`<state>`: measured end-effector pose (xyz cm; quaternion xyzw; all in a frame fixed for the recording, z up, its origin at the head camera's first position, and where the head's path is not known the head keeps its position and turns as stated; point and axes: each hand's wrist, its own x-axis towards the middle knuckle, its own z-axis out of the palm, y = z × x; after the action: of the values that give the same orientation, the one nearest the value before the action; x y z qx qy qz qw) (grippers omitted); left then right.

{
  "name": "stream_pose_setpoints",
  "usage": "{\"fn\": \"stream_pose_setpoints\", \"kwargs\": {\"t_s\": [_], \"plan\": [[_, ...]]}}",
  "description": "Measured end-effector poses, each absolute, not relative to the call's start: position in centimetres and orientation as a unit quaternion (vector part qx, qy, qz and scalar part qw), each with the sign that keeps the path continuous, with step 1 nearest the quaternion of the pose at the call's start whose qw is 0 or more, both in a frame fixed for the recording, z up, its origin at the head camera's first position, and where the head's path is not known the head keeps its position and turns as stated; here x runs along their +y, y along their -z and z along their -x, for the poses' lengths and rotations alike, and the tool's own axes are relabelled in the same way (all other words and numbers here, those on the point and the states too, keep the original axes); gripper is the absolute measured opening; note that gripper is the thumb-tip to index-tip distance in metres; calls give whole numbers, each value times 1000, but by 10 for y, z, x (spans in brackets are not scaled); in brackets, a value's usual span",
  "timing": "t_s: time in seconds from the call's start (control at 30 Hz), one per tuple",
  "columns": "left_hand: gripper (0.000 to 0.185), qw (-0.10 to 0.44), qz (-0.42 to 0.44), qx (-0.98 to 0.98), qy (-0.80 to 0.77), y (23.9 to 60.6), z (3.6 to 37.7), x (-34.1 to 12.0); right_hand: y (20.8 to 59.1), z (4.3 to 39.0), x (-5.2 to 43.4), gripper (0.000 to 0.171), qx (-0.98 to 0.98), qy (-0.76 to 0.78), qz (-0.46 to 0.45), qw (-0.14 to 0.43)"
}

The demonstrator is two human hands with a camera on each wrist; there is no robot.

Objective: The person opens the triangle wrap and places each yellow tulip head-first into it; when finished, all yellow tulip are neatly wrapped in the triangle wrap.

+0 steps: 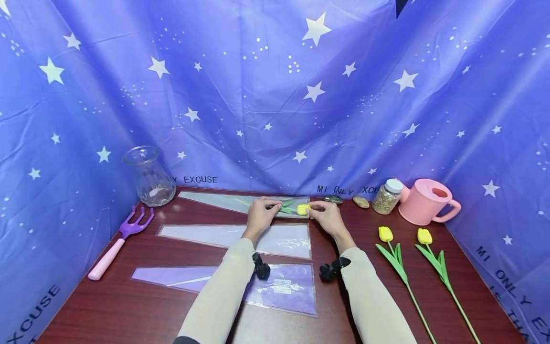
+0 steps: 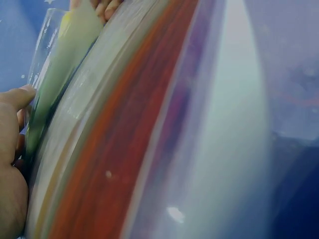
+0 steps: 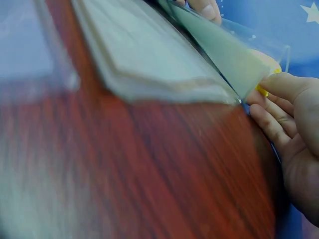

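A yellow tulip lies in the farthest tapered plastic flower sleeve, its bloom at the wide right end. My left hand pinches the near edge of this sleeve beside the tulip's green leaves. At the wide end, my right hand pinches the film next to the bloom. In the right wrist view, pale green film is lifted, with part of the yellow bloom showing behind it. The left wrist view has my left thumb and fingers on the film's edge; that view is blurred.
Nearer lie a whitish sleeve and a purple sleeve. Two yellow tulips lie at right. Behind them stand a pink watering can, a lidded jar and stones. At left are a glass vase and hand fork.
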<state>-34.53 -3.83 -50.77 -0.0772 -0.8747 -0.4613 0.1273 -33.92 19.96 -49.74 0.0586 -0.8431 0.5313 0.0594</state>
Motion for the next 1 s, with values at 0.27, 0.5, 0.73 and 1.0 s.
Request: {"fn": "stream_pose_setpoints", "kwargs": {"t_s": [0.27, 0.5, 0.73, 1.0], "plan": [[18, 118, 71, -875, 464, 509, 342, -36, 502, 346, 194, 26, -843, -535, -28, 40], [17, 133, 69, -872, 465, 510, 340, -34, 502, 348, 191, 27, -866, -495, -44, 50], [17, 138, 72, -875, 458, 510, 341, -36, 504, 348, 189, 26, -867, -492, -52, 57], [16, 139, 75, -873, 461, 508, 348, -38, 503, 346, 194, 29, -819, -570, -38, 53]]}}
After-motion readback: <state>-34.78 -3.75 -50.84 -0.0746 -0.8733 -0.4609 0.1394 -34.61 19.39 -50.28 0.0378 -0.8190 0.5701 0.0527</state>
